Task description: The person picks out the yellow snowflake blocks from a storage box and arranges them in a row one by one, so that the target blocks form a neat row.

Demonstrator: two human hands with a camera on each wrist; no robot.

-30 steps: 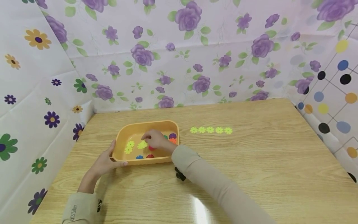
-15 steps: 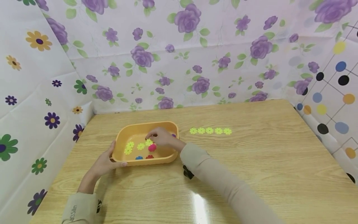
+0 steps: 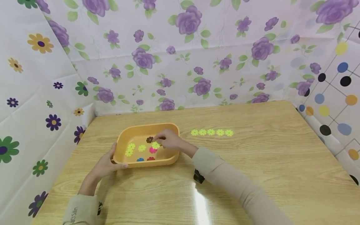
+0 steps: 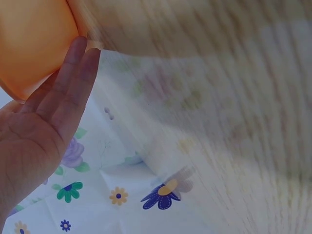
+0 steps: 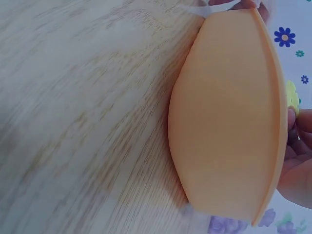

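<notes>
My left hand (image 3: 104, 163) holds the near left corner of an orange plastic tray (image 3: 149, 162), thumb along the front rim and fingers against the side. In the left wrist view those fingers (image 4: 68, 83) lie fairly straight on the tray's outer wall. Inside the tray, my right hand (image 3: 170, 139) pinches a yellow flower-shaped plastic disc (image 5: 292, 96). Beneath it lies a pink disc (image 3: 153, 150), with a brown disc (image 3: 149, 139) just left of the fingertips. More yellow discs (image 3: 142, 148), a blue disc (image 3: 140, 159) and a red disc (image 3: 151, 158) lie in the tray. My right hand hides part of the tray's right end.
A straight row of several yellow discs (image 3: 211, 132) lies on the wooden table (image 3: 253, 156), right of the tray. Flower-patterned sheets (image 3: 180, 56) stand behind and left of the table. A dotted sheet (image 3: 334, 103) borders it on the right.
My right hand has shifted right inside the tray with a yellow disc, uncovering the pink and brown discs. My left hand keeps its hold on the corner.
</notes>
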